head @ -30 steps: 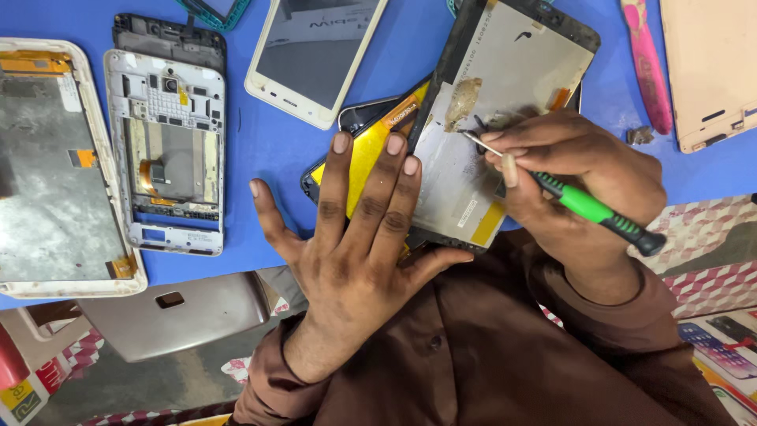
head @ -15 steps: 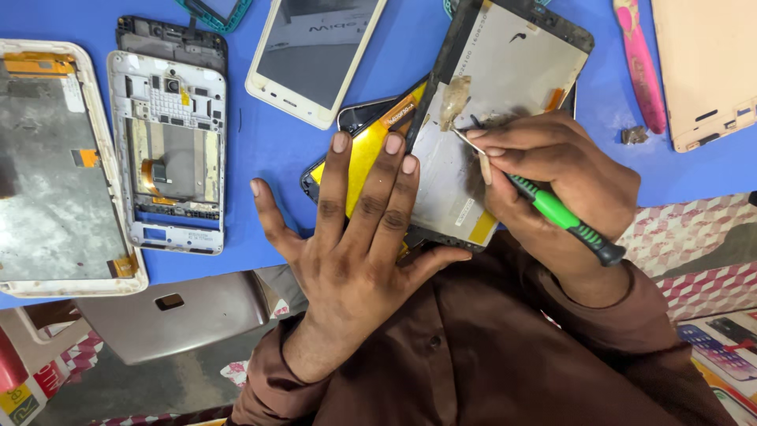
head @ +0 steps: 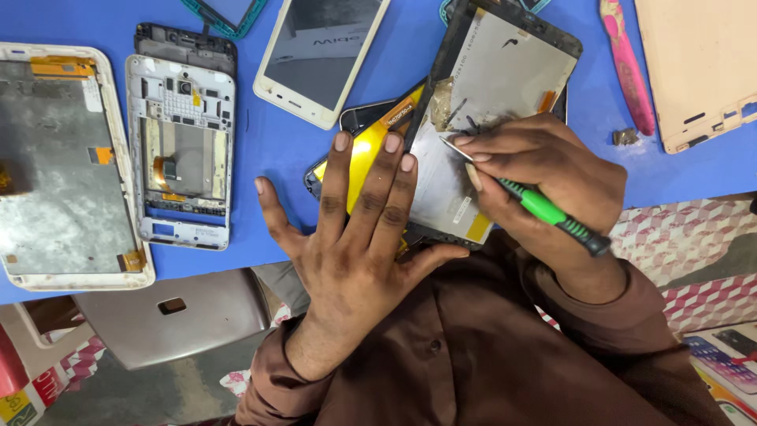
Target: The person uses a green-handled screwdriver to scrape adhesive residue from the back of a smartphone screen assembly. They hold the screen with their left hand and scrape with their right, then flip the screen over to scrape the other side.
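My left hand (head: 355,237) lies flat with fingers spread, pressing on a yellow flex strip (head: 371,146) and the dark phone body (head: 355,118) under it. My right hand (head: 544,173) grips a green-handled screwdriver (head: 544,209), its metal tip resting on the silver back of a detached display panel (head: 505,79). That panel leans over the dark phone at the blue table's near edge. My brown sleeves fill the lower frame.
On the blue table (head: 276,142) lie an open white tablet frame (head: 63,173), a stripped phone frame (head: 183,142), a white phone (head: 315,55), a pink tool (head: 627,63) and a beige back cover (head: 702,63). A grey stool (head: 173,315) stands below the table edge.
My right hand has shifted a little left and down, tilting the screwdriver so its tip moves across the display panel. My left hand has stayed pressed in place.
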